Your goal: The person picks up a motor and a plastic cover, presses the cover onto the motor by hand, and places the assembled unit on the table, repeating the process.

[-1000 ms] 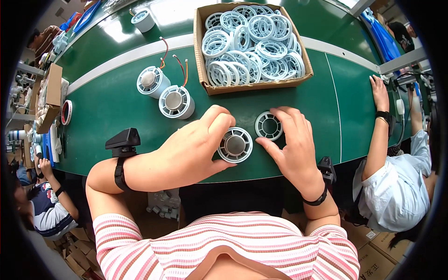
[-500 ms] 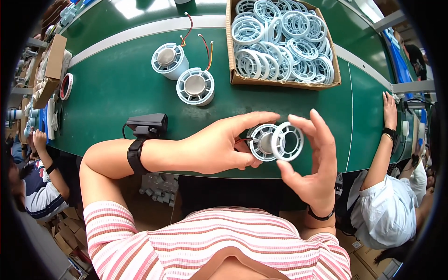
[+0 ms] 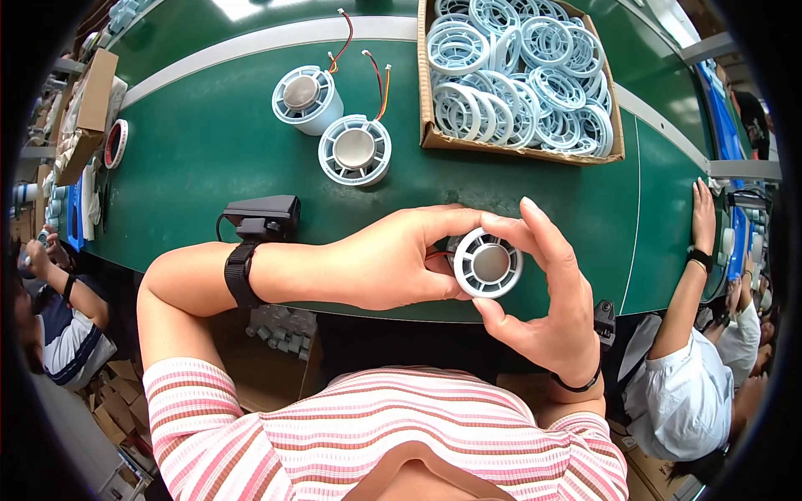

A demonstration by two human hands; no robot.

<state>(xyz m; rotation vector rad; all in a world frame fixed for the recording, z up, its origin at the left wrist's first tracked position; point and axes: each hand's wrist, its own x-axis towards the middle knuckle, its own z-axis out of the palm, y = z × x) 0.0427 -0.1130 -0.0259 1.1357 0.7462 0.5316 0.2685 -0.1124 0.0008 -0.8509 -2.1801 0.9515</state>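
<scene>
My left hand (image 3: 409, 259) is closed around a small motor unit with a round silver hub (image 3: 491, 262), its thin red wire showing by my fingers. A pale blue spoked ring (image 3: 489, 293) lies over the unit's face, with the hub visible through its middle. My right hand (image 3: 551, 305) pinches the ring's edge between thumb and fingers. Whether the ring is seated or only touching, I cannot tell. Beyond my hands stand two similar motor units in pale blue cylindrical housings, one farther left (image 3: 302, 93) and one nearer (image 3: 354, 150), wires rising from both.
An open cardboard box (image 3: 425, 100) full of pale blue rings stands on the green table (image 3: 209, 150). A roll of tape (image 3: 116, 144) is at far left. A black device (image 3: 263, 215) is strapped to my left wrist. A co-worker's hand (image 3: 704, 219) rests at the right.
The ring has moved left from the motor unit's right side to over its face, my right hand moving with it. My left hand still holds the unit.
</scene>
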